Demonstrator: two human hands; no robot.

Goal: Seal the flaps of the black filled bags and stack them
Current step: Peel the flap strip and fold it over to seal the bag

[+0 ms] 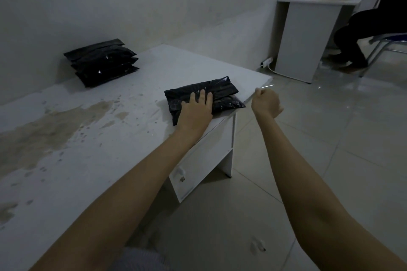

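Two hands — left hand [196, 109] pressing black bag [222, 94], right hand [267, 101] fisted.

Pretty dim and grainy overall, wide-angle lens bent the edges, floor tiles [330, 130] caught faint glare, maybe from the right

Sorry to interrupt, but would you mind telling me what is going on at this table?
A person is sealing black filled bags. The left hand presses flat on a bag near the table's right edge, while the right hand, fingers curled, pulls a thin strip away off the edge. A stack of bags sits by the wall.
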